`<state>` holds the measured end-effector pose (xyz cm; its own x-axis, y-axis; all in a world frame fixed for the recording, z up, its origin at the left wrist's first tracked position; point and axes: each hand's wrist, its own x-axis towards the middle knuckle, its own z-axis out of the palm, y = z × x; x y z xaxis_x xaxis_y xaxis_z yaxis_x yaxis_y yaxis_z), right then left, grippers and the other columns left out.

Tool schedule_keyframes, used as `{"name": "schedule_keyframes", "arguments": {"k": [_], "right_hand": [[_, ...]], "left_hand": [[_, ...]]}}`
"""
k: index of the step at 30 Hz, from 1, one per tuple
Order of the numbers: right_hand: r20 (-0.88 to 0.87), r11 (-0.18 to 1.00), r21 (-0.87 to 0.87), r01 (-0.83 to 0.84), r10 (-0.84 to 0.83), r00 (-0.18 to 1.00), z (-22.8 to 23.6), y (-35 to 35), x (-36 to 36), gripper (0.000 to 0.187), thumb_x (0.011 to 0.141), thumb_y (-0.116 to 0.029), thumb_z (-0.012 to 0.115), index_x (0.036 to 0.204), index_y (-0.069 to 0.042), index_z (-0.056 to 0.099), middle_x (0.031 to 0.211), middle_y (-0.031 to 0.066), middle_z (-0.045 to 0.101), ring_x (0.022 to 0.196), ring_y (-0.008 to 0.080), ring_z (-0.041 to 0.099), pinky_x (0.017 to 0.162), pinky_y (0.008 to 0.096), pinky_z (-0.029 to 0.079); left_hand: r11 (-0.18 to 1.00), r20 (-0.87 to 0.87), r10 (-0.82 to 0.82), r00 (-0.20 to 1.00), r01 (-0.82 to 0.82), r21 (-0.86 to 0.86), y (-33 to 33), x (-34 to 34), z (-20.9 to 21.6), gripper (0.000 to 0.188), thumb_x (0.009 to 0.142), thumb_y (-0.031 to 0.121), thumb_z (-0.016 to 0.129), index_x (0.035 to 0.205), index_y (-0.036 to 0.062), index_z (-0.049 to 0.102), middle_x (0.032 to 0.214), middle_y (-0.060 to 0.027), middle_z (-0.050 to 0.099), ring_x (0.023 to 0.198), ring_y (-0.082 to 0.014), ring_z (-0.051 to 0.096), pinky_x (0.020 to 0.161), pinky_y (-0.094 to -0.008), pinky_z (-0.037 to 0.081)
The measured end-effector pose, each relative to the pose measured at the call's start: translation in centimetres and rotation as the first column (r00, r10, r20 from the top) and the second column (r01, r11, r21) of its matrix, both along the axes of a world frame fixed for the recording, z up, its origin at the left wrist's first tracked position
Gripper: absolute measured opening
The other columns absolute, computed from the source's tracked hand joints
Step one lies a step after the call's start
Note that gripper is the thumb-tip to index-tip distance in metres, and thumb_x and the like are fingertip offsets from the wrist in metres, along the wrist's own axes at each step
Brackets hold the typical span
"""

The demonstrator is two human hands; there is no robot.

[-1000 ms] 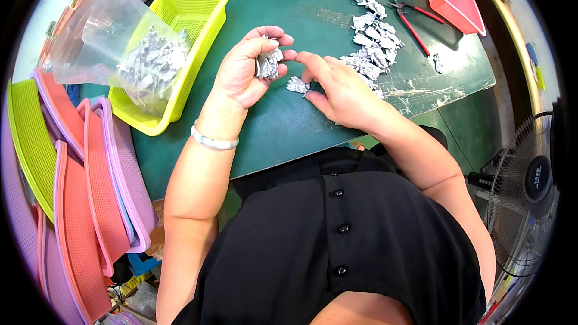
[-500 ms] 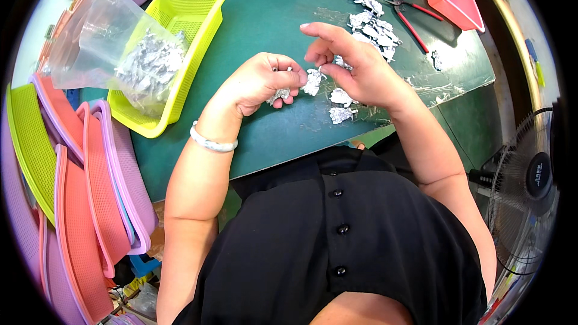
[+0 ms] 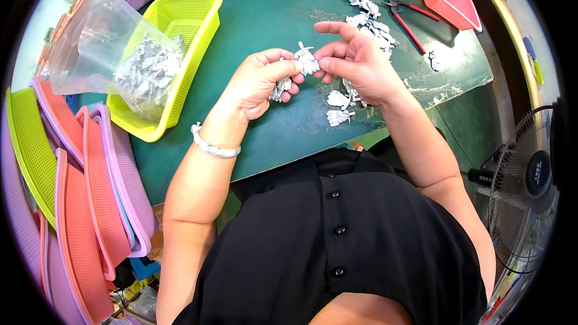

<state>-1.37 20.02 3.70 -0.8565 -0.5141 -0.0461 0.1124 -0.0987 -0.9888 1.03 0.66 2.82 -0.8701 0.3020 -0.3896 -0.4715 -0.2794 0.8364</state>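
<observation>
The silver-grey piece (image 3: 307,62) is located above the green table (image 3: 283,132), between the two hands. Left hand (image 3: 256,84): thumb and forefinger are clamped on the piece's left edge; further silver-grey pieces (image 3: 280,89) sit below, within the curled fingers. Right hand (image 3: 361,66): thumb and forefinger meet the piece's right edge; whether they grip it cannot be told.

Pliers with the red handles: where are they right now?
In the head view, the pliers lie at the upper right on the green table, just right of the silver pieces and near the pink basket.
</observation>
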Motion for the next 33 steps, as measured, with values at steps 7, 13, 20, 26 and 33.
{"name": "schedule_keyframes", "arguments": {"k": [7, 13, 20, 26, 33], "right_hand": [[0.059, 0.996, -0.088, -0.001, 0.006, 0.998, -0.4, 0.0, -0.3, 0.048, 0.08, 0.001, 0.057, 0.124, 0.002, 0.037, 0.087, 0.0069, 0.06, 0.073, 0.0122, 0.06, 0.061, 0.0214, 0.047], [-0.007, 0.999, -0.036, 0.016, -0.016, 1.0, -0.4, -0.2, -0.3, 0.049, 0.079, 0.002, 0.058, 0.124, 0.002, 0.037, 0.086, 0.0064, 0.06, 0.074, 0.0109, 0.059, 0.062, 0.0209, 0.047], [-0.378, 0.997, 0.077, 0.017, 0.013, 0.926, -0.8, -1.0, 0.5, 0.046, 0.081, 0.005, 0.052, 0.125, 0.0, 0.037, 0.09, 0.0066, 0.059, 0.084, 0.0087, 0.055, 0.075, 0.0219, 0.044], [-0.476, 0.979, 0.166, 0.12, -0.027, 0.879, -0.4, 0.6, 1.0, 0.038, 0.08, 0.003, 0.052, 0.118, -0.003, 0.046, 0.088, 0.0056, 0.06, 0.076, 0.0094, 0.054, 0.07, 0.0227, 0.044], [-0.71, 0.751, 0.648, 0.128, 0.534, 0.458, 1.2, 3.8, 2.2, 0.063, 0.063, -0.024, 0.072, 0.119, -0.008, 0.047, 0.115, 0.0127, 0.049, 0.11, 0.0318, 0.043, 0.091, 0.0435, 0.033]], "left_hand": [[0.998, -0.008, -0.008, 1.0, 0.009, 0.06, -0.1, 0.0, 0.0, 0.01, 0.082, 0.012, 0.059, 0.088, 0.0044, 0.056, 0.068, -0.004, 0.059, 0.055, -0.0108, 0.057, 0.045, -0.02, 0.044], [0.991, -0.043, 0.04, 0.998, -0.034, 0.13, -0.4, -0.4, -0.9, 0.017, 0.086, 0.021, 0.055, 0.091, 0.0042, 0.056, 0.073, -0.0046, 0.059, 0.061, -0.0119, 0.058, 0.048, -0.0215, 0.046], [0.978, -0.052, 0.009, 0.999, 0.002, 0.207, 0.3, -0.2, -1.1, 0.03, 0.09, 0.025, 0.048, 0.104, -0.0008, 0.054, 0.084, -0.0072, 0.058, 0.069, -0.0147, 0.058, 0.053, -0.0244, 0.047], [0.951, -0.061, -0.029, 0.998, 0.046, 0.305, -0.3, -0.4, -1.2, 0.033, 0.09, 0.026, 0.046, 0.106, -0.0022, 0.053, 0.086, -0.0086, 0.058, 0.069, -0.0157, 0.057, 0.053, -0.024, 0.047], [0.95, -0.036, 0.004, 0.999, 0.008, 0.312, -0.5, -0.1, -0.5, 0.018, 0.083, 0.014, 0.058, 0.097, 0.0025, 0.055, 0.084, -0.0093, 0.059, 0.066, -0.0144, 0.058, 0.049, -0.0219, 0.047]]}}
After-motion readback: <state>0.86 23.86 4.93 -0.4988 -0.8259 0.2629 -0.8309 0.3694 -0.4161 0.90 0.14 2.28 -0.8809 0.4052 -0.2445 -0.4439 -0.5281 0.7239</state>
